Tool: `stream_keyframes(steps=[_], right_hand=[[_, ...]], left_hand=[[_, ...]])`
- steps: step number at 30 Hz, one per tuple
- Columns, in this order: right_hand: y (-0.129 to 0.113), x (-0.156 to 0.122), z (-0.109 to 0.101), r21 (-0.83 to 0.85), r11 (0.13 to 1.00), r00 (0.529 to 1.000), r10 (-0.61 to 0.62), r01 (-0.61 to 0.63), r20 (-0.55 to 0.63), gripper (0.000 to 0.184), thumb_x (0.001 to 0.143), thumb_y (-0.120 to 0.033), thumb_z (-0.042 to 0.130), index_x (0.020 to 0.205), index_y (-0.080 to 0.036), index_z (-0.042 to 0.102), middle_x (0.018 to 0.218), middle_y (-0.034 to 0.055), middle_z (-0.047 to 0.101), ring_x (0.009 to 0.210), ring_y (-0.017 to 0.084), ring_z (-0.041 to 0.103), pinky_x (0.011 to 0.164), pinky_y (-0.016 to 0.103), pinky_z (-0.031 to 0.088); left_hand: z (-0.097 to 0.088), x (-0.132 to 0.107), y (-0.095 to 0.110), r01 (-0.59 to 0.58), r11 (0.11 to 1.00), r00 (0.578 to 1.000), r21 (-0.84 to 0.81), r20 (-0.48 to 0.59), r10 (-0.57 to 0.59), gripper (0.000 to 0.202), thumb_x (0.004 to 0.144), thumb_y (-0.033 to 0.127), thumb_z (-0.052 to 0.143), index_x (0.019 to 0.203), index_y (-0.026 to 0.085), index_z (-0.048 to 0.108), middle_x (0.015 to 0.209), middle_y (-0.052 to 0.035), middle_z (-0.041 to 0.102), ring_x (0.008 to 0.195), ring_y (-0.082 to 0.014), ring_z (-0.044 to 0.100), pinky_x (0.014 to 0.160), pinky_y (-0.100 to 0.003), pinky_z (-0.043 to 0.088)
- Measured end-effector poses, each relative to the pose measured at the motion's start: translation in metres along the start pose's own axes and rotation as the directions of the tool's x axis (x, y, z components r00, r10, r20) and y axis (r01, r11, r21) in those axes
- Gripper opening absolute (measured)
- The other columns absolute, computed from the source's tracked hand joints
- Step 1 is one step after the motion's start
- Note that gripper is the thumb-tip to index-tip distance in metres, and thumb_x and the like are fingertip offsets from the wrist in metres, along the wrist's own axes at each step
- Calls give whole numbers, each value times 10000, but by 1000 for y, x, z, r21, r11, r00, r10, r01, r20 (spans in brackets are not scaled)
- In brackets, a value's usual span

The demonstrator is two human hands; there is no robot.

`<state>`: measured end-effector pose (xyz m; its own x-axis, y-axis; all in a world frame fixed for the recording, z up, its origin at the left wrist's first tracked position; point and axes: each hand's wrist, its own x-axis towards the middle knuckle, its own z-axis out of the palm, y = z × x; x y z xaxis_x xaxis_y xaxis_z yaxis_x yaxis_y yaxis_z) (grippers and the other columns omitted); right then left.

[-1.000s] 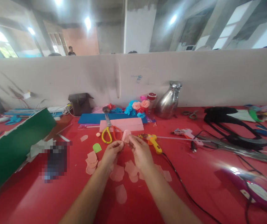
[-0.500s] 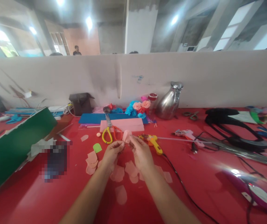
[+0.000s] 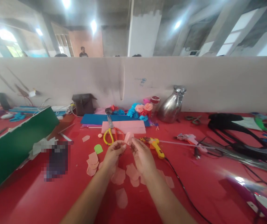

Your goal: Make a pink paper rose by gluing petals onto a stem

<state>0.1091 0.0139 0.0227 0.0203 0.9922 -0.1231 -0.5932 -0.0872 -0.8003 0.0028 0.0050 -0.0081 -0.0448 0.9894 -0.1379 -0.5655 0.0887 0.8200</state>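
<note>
Over the middle of the table, a pink crepe-paper petal (image 3: 129, 138) stands curled between my two hands. My left hand (image 3: 114, 153) pinches at its lower left side with thumb and forefinger. Fingers of my right hand (image 3: 144, 154) press on its right edge. Beneath and around my wrists lie loose pink petals (image 3: 121, 198), some overlapping in a pile (image 3: 92, 162) on the left. A green paper piece (image 3: 98, 149) rests beside that pile. Just beyond my hands are scissors (image 3: 109, 137) with yellow and orange handles. A yellow glue gun (image 3: 157, 148) lies right of my right hand.
Pink paper (image 3: 124, 127) and blue sheets (image 3: 93, 119) lie behind the scissors, near paper flowers (image 3: 142, 109) and a metal jug (image 3: 172, 104). A green board (image 3: 21, 149) stands left. The glue gun's cord (image 3: 182, 185) runs along the right; a pink glue gun (image 3: 190, 140) lies beyond.
The view has shifted slightly, so everything sits a little lower and further right. Both hands keep hold of the petal, with only slight finger movement.
</note>
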Motion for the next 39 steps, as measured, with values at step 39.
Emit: stream_keyframes(steps=[39], right_hand=[[-18, 0, -4, -527, 824, 976, -148, 211, 159, 137, 660, -301, 645, 593, -182, 634, 626, 6, 636, 646, 154, 557, 679, 289, 428]], left_hand=[[0, -7, 16, 2, 988, 992, 154, 126, -22, 151, 676, 234, 673, 804, 163, 639, 731, -14, 615, 564, -64, 487, 567, -198, 358]])
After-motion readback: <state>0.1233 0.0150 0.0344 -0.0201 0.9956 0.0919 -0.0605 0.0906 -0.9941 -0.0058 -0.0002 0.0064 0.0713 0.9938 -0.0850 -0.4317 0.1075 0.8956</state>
